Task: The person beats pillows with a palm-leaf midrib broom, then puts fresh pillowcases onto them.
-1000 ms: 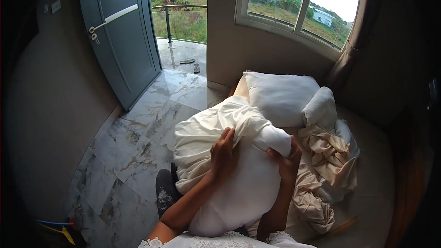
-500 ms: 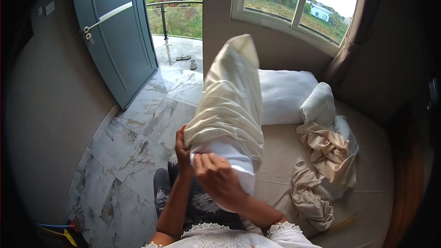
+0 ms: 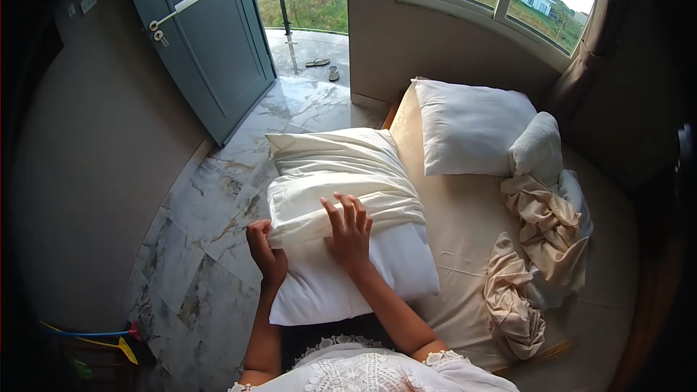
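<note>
A white pillow (image 3: 356,279) lies in front of me, its far part inside a cream pillowcase (image 3: 334,152). The case is bunched in folds, and its open edge runs across the pillow's middle. My left hand (image 3: 265,247) is closed on the case's edge at the pillow's left side; its fingertips are partly hidden. On top, my right hand (image 3: 350,236) rests with fingers spread over the cream cloth and grips nothing. The near end of the pillow is bare and close to my body.
To the right, a bed (image 3: 450,229) with a beige sheet bears a white pillow (image 3: 472,127), a smaller white cushion (image 3: 536,147) and crumpled beige cloths (image 3: 541,225). Marble floor (image 3: 210,247) is at left, with an open grey door (image 3: 200,36) beyond. Sandals (image 3: 318,63) lie outside.
The pillow has gone from raised and tilted to lying flatter. My right hand has let go of the pillow's near part and spread out on the case. The view has shifted.
</note>
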Motion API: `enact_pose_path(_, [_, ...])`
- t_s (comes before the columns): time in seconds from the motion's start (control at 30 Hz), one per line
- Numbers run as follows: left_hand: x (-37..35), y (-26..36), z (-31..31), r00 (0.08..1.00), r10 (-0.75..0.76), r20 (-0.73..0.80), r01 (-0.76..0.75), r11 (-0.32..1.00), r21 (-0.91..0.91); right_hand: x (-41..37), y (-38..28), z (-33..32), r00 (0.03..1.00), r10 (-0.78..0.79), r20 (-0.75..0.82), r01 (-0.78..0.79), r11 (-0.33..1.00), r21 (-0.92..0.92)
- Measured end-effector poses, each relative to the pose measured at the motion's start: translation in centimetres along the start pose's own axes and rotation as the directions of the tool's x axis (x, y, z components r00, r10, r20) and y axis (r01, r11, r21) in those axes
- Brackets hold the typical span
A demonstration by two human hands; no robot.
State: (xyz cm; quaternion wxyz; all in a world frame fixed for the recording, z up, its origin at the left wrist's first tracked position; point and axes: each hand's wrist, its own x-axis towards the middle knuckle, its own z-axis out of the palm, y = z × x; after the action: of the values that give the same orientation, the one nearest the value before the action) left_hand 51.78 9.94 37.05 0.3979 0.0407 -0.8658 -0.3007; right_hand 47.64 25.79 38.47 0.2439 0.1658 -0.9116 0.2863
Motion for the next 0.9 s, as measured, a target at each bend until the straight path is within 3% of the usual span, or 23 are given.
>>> enact_pose_path(0.07, [-1.3, -0.2, -0.6, 0.984, 0.177, -0.022, -0.175, 0.982, 0.07, 0.5, 3.4, 1.9, 0.997, -0.044, -0.062, 0.037, 0.994, -0.107])
enact_pose_path(0.1, [-1.9, -0.2, -0.8, 0.985, 0.169, -0.015, -0.17, 0.985, -0.031, 1.1, 5.2, 1.9, 0.989, -0.093, -0.117, 0.076, 0.988, -0.137])
enact_pose_path(0.17, [-3.2, -1.5, -1.6, 0.951, 0.137, 0.276, -0.098, 0.984, -0.151, 2.0, 9.1, 0.7, 0.979, -0.108, -0.175, 0.068, 0.974, -0.218])
enact_pose_path(0.2, [-3.7, -2.2, -2.2, 0.901, 0.126, 0.414, -0.047, 0.98, -0.195, 2.1, 11.2, -0.4, 0.98, -0.074, -0.185, 0.023, 0.964, -0.266])
enact_pose_path(0.27, [-3.6, -1.8, -4.1, 0.765, -0.013, 0.644, 0.055, 0.997, -0.045, 1.0, 16.2, -2.1, 0.978, 0.02, -0.208, -0.078, 0.958, -0.274])
enact_pose_path(0.33, [-2.7, -0.4, -6.3, 0.591, -0.184, 0.785, 0.134, 0.983, 0.129, -2.3, 19.7, -3.7, 0.974, 0.13, -0.188, -0.165, 0.969, -0.184])
enact_pose_path(0.37, [-3.1, -1.1, -6.6, 0.47, -0.226, 0.853, 0.216, 0.967, 0.137, -5.2, 21.3, -3.1, 0.971, 0.221, -0.094, -0.232, 0.963, -0.135])
enact_pose_path(0.4, [-3.5, -0.9, -6.6, 0.492, -0.218, 0.843, 0.168, 0.974, 0.154, -8.3, 22.5, -2.3, 0.953, 0.303, 0.008, -0.3, 0.949, -0.095])
enact_pose_path(0.47, [-4.4, 0.4, -6.9, 0.531, -0.21, 0.821, 0.08, 0.977, 0.198, -13.0, 20.9, -1.0, 0.857, 0.514, 0.016, -0.497, 0.82, 0.283])
enact_pose_path(0.5, [-3.9, 0.8, -6.8, 0.479, -0.223, 0.849, 0.044, 0.972, 0.23, -13.1, 19.9, -1.0, 0.849, 0.529, -0.02, -0.489, 0.798, 0.354])
enact_pose_path(0.57, [-3.1, 1.2, -6.3, 0.596, -0.111, 0.795, -0.049, 0.984, 0.174, -13.3, 17.5, -2.2, 0.82, 0.566, -0.084, -0.457, 0.736, 0.5])
enact_pose_path(0.6, [-2.6, 1.3, -6.2, 0.642, -0.052, 0.765, -0.105, 0.982, 0.154, -12.3, 15.9, -3.6, 0.852, 0.511, -0.11, -0.404, 0.778, 0.481])
enact_pose_path(0.67, [-1.6, 1.3, -5.4, 0.628, -0.002, 0.778, -0.147, 0.982, 0.121, -8.8, 13.6, -6.1, 0.902, 0.397, -0.173, -0.288, 0.848, 0.444])
enact_pose_path(0.73, [-1.2, 0.6, -4.1, 0.636, 0.06, 0.769, -0.183, 0.98, 0.074, -6.6, 12.4, -7.3, 0.965, 0.238, -0.107, -0.178, 0.901, 0.397])
enact_pose_path(0.8, [-0.9, 0.6, -3.4, 0.707, 0.129, 0.695, -0.149, 0.988, -0.032, -4.4, 10.6, -8.0, 0.998, 0.048, -0.031, -0.032, 0.923, 0.383])
enact_pose_path(0.87, [-0.7, 0.8, -2.9, 0.751, 0.11, 0.651, -0.079, 0.994, -0.077, -2.8, 8.6, -8.9, 0.98, -0.195, 0.025, 0.176, 0.926, 0.334])
enact_pose_path(0.9, [-0.6, 1.0, -2.4, 0.827, 0.118, 0.55, -0.108, 0.993, -0.05, -2.6, 7.7, -9.2, 0.967, -0.24, 0.085, 0.205, 0.931, 0.301])
